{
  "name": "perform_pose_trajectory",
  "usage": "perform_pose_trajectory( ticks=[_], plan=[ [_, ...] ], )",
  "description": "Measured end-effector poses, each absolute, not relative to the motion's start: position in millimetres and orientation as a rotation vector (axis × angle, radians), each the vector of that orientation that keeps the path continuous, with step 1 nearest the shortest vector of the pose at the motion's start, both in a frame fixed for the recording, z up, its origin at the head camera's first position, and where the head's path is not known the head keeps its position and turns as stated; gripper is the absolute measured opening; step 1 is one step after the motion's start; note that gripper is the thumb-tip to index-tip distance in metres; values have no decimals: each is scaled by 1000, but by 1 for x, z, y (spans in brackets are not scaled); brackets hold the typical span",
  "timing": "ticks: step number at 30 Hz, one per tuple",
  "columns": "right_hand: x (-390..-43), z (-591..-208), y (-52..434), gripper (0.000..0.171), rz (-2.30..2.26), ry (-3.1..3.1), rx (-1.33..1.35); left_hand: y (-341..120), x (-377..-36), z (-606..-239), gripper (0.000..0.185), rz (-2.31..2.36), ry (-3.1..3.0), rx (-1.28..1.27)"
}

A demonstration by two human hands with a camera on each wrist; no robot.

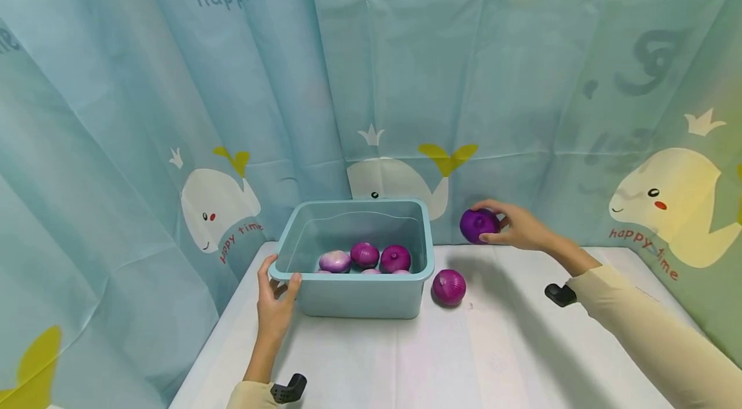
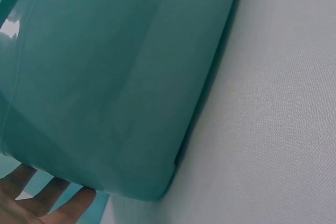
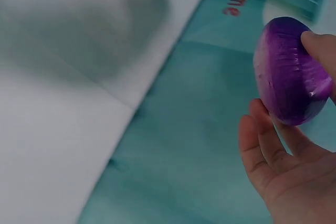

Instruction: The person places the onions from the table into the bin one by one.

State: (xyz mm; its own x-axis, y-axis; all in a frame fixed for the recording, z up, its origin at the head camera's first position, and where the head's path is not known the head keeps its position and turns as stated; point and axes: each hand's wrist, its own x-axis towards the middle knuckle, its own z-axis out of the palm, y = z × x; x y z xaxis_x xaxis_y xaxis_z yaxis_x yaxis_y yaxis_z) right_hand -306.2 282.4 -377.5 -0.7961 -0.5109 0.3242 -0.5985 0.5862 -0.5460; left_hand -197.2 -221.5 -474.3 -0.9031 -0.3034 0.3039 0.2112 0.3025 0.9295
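Far left: your left hand [image 1: 275, 309] grips the bin [image 1: 362, 296] at its near left corner, thumb at the front rim, fingers round the left side. Bin upright on the white table [image 1: 371, 364], long side running left to right. Inside, low: three onions [image 1: 364, 255] plain to see, slivers of others behind the near rim; full count can't be told. Just right of the bin: a loose onion [image 1: 449, 287] on the table, no hand on it. Farther right and farther back: the dark purple onion [image 1: 478, 226], gripped between thumb and fingers of your right hand [image 1: 518, 227], raised off the table. Relation that counts, as judged: bin mouth lies left of this held onion, loose onion lower and nearer you. Right hand is the closer one to both. Long axis: right wrist view shows a squat body, its longer dimension near upright there
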Motion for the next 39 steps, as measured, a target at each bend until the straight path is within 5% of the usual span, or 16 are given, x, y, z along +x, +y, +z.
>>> perform_pose_trajectory(
  ticks=[14, 24, 39],
  plan=[
    [-304, -326, 289, 59, 851, -2667, 820, -221, -196, -473, 66, -1613, -2156, 76],
    [-305, -324, 283, 61, 848, -2700, 803, -221, -196, -473, 66, -1626, -2161, 77],
    [-323, -303, 222, 58, 818, -2728, 968, -224, -198, -475, 68, -1622, -2158, 82]
  ],
)
